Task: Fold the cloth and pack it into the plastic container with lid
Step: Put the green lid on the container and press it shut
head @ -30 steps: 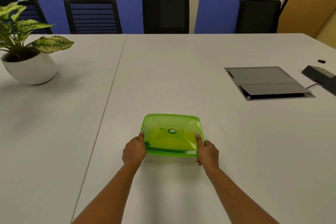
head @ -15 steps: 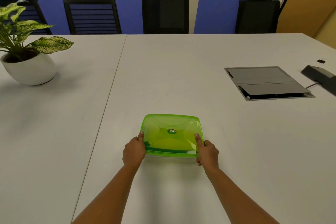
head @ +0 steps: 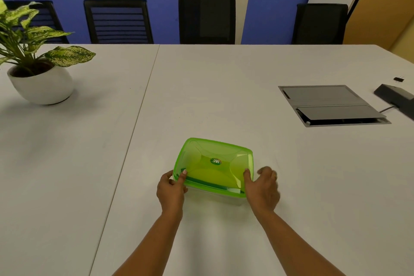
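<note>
Head view, the only one: green plastic container (head: 214, 167) resting on the white table (head: 201, 96) near the front edge, lid (head: 215, 159) seated on top, near edge perhaps not fully pressed down, hard to tell. Left hand (head: 171, 188) curled around the near left corner, thumb on the lid, fingers wrapped under the rim. Right hand (head: 263, 188) at the near right corner, thumb pressing the lid, remaining fingers spread loosely beside the side wall, blurred, not clearly gripping. A dark green strip visible through the translucent front, possibly the folded cloth, not certain. No loose cloth anywhere on the table.

Judged from this: folding and packing probably done, lid placed, closing or final pressing of the corners underway. Left to do, likely only snapping the lid home all round and letting go.

Elsewhere, well apart: potted plant (head: 40, 69) far left, grey cable hatch (head: 329, 105) to the right, chairs (head: 207, 17) behind the table.
</note>
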{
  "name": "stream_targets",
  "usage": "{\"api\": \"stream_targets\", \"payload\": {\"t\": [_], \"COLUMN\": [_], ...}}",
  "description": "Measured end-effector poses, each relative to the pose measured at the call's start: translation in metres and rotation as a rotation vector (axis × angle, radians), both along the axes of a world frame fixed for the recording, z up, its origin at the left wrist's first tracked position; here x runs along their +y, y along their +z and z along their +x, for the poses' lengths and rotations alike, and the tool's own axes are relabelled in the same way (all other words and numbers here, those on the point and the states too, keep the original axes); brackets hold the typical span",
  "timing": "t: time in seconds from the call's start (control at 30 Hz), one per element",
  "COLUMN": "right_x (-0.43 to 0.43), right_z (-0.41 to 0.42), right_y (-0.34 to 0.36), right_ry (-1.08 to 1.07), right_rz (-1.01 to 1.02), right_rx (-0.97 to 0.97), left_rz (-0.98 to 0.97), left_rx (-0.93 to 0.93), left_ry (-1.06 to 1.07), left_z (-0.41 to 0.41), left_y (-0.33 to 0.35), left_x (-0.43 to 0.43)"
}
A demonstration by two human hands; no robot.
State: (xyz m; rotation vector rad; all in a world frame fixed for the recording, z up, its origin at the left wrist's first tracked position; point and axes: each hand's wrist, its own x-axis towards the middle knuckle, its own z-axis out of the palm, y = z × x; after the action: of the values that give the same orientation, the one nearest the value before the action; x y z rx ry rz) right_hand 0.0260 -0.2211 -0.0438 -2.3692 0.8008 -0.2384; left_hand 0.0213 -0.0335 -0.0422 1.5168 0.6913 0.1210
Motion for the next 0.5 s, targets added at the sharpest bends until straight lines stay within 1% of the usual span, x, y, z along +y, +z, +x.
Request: {"api": "stream_targets", "payload": {"t": [0.03, 0.1, 0.13, 0.2, 0.27, 0.33, 0.4, 0.5], "right_x": [0.001, 0.006, 0.010, 0.021, 0.036, 0.049, 0.059, 0.070], "right_z": [0.002, 0.006, 0.010, 0.017, 0.024, 0.032, 0.040, 0.048], "right_y": [0.002, 0.006, 0.008, 0.012, 0.015, 0.016, 0.017, 0.018], "right_ry": [0.026, 0.162, 0.259, 0.509, 0.719, 0.876, 0.961, 0.993], "right_rz": [-0.096, -0.261, -0.302, -0.294, -0.297, -0.310, -0.348, -0.352], "right_rx": [-0.079, -0.222, -0.261, -0.264, -0.197, -0.034, 0.061, 0.148], "left_rz": [0.010, 0.022, 0.024, 0.027, 0.041, 0.068, 0.100, 0.134], "left_rx": [0.000, 0.006, 0.012, 0.023, 0.029, 0.044, 0.055, 0.050], "left_ry": [-0.015, -0.064, -0.100, -0.185, -0.268, -0.346, -0.413, -0.532], "left_z": [0.001, 0.007, 0.010, 0.015, 0.019, 0.023, 0.029, 0.035], "left_y": [-0.001, -0.002, -0.002, -0.002, -0.001, 0.002, 0.001, 0.003], "left_x": [0.001, 0.006, 0.008, 0.011, 0.014, 0.017, 0.020, 0.026]}}
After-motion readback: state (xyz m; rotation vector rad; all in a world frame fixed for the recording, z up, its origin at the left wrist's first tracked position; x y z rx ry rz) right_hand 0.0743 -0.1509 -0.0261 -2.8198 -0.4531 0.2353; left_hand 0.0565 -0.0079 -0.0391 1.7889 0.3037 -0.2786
